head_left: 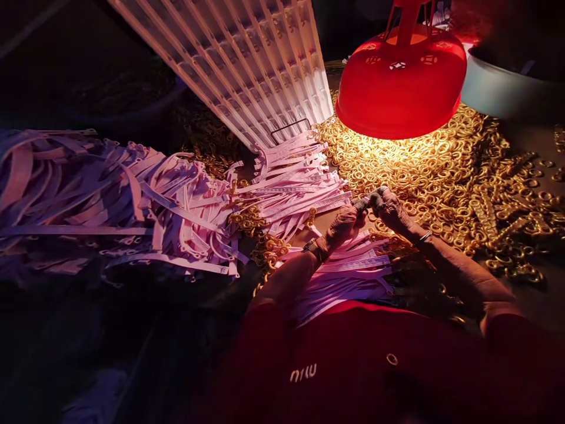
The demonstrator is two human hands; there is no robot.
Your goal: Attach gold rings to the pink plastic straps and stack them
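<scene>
My left hand and my right hand meet in front of me, fingertips close together and closed in a pinch. Dark coverings seem to wrap some fingertips. Whatever small thing lies between them is too hidden to name. Under and beside my left hand lie flat pink straps, laid roughly side by side. More of these straps fan out below my wrists, near my body. Just beyond my right hand spreads a broad heap of small golden rings.
A red lamp shade hangs low over the rings. A white ribbed panel leans at the back. To the left is a large tangled pile of pink straps. A pale blue basin stands back right.
</scene>
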